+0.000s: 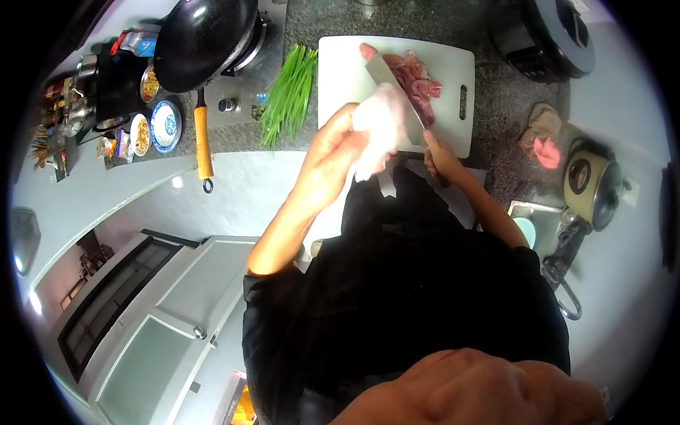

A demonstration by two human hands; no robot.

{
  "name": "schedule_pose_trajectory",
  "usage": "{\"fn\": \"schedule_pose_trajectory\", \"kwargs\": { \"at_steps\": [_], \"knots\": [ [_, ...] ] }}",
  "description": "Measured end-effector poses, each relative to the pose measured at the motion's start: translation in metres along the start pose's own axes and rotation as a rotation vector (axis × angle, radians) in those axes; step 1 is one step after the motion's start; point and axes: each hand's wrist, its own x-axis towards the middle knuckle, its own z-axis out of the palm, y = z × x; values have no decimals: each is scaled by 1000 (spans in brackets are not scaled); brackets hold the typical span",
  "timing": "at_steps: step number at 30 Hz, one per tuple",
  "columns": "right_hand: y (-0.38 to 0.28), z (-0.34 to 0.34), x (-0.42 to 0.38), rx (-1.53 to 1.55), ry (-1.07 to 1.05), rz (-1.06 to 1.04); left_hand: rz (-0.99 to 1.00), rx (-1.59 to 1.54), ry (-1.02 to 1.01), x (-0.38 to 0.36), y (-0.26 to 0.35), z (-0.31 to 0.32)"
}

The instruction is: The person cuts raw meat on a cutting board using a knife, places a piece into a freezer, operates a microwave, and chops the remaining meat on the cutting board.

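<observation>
My left hand (333, 152) is raised near the front of the white cutting board (340, 78), its fingers closed on a white paper towel (382, 124) that is blurred and hangs down in loose ends. The towel overlaps part of the knife in this view. My right hand (443, 159) grips the handle of a broad-bladed kitchen knife (384, 72), whose blade slants across the board toward the far left. Beside the blade lies sliced raw meat (414, 78), with a small pink piece (367, 51) near the blade's far end.
Green chives (289, 95) lie left of the board. A wok (205, 42) with a wooden handle sits on the stove, near a blue-patterned plate (166, 126) and small bowls of food (140, 134). To the right are a black cooker (542, 39), cloths (544, 142) and a sink (538, 212).
</observation>
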Motion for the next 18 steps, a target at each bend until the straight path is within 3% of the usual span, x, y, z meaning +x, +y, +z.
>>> {"fn": "schedule_pose_trajectory", "kwargs": {
  "at_steps": [3, 7, 10, 11, 13, 15, 18],
  "knots": [
    [6, 1, 1, -29, -42, -42, -74, -228, 83, 14, -33, -27],
    [-12, -4, -35, 109, -32, 18, -142, -289, 208, 16, -68, -65],
    [-22, -31, -53, -51, 110, -256, -166, -301, 311, 17, -90, -86],
    [-17, -44, -49, -44, 122, -260, -170, -298, 298, 18, -97, -91],
    [-13, -64, -40, -479, 399, -440, -173, -300, 349, 22, -108, -99],
    [-14, -76, -37, -439, 412, -386, -179, -275, 315, 29, -114, -105],
    [-9, -84, -38, -257, 357, -290, -207, 120, 321, 58, -134, -125]
  ]
}}
